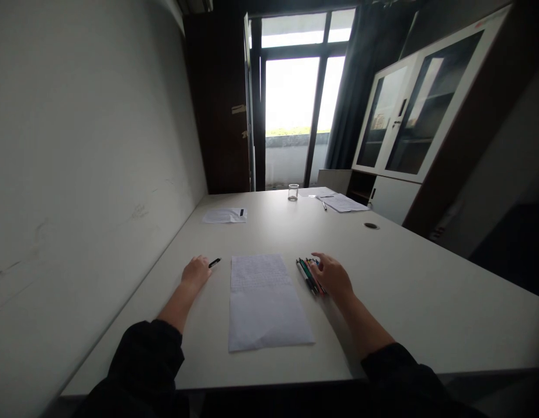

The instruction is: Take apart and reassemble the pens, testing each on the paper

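Note:
A sheet of paper (pixel 267 305) with writing on its upper part lies in front of me on the white table (pixel 383 313). To its left, my left hand (pixel 196 270) rests on the tabletop with fingers curled, and a black pen (pixel 214 263) sticks out beside its fingertips. Right of the sheet lies a row of several coloured pens (pixel 306 276). My right hand (pixel 333 276) is over the right side of this row, index finger extended and the fingers apart; it partly hides the pens under it.
Farther back stand a clear glass (pixel 293 193), a paper with a dark item on it (pixel 223 216) at left, and more papers (pixel 343 202) with a pen (pixel 324 205) at right. A cable hole (pixel 371 226) sits near the right edge. A wall borders the left side.

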`<act>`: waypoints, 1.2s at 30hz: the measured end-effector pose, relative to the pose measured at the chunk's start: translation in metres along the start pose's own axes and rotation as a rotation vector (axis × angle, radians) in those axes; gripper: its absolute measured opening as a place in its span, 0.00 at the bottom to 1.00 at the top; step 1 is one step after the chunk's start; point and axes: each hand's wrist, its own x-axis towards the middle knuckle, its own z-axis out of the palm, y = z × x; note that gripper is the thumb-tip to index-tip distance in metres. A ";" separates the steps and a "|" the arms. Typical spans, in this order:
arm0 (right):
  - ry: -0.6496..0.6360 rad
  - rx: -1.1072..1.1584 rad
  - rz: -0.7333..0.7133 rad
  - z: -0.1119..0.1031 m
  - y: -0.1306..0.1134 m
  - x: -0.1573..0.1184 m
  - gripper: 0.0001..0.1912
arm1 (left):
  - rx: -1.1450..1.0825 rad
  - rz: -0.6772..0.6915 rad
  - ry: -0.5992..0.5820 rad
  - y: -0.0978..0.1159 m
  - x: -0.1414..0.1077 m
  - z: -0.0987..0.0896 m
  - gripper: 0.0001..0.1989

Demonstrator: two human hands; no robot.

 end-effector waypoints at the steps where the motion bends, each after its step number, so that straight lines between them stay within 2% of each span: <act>1: 0.007 0.016 -0.015 -0.001 -0.003 0.000 0.17 | -0.033 0.002 0.018 0.003 0.000 -0.003 0.03; 6: -0.039 0.168 -0.201 -0.005 -0.035 -0.001 0.13 | -0.267 0.027 0.108 0.028 -0.002 -0.017 0.06; 8: -0.060 0.254 -0.243 -0.004 -0.056 -0.002 0.14 | -0.734 -0.028 0.114 0.044 -0.006 -0.016 0.08; 11: -0.136 0.398 -0.289 0.003 -0.092 -0.008 0.16 | -1.314 -0.049 0.025 0.067 -0.016 -0.009 0.11; 13: -0.201 0.483 -0.309 0.011 -0.114 -0.014 0.15 | -1.556 -0.058 -0.034 0.080 -0.024 -0.003 0.12; 16: -0.303 0.543 -0.310 0.024 -0.139 -0.023 0.14 | -1.773 -0.052 -0.101 0.091 -0.036 0.005 0.13; 19: -0.326 0.557 -0.302 0.034 -0.149 -0.028 0.10 | -1.824 -0.019 -0.168 0.094 -0.045 0.007 0.12; 21: -0.322 0.577 -0.285 0.038 -0.148 -0.029 0.08 | -1.806 -0.003 -0.166 0.094 -0.049 0.006 0.15; 25: -0.321 0.609 -0.248 0.039 -0.141 -0.028 0.07 | -1.696 0.010 -0.031 0.089 -0.051 0.004 0.24; 29: -0.316 0.604 -0.232 0.041 -0.135 -0.029 0.09 | -1.519 0.086 0.061 0.079 -0.048 0.008 0.22; 34: -0.311 0.520 -0.269 0.042 -0.132 -0.030 0.08 | -1.303 0.163 -0.029 0.069 -0.047 0.019 0.19; 36: -0.291 0.490 -0.307 0.040 -0.130 -0.028 0.08 | -1.227 0.190 -0.020 0.067 -0.048 0.018 0.17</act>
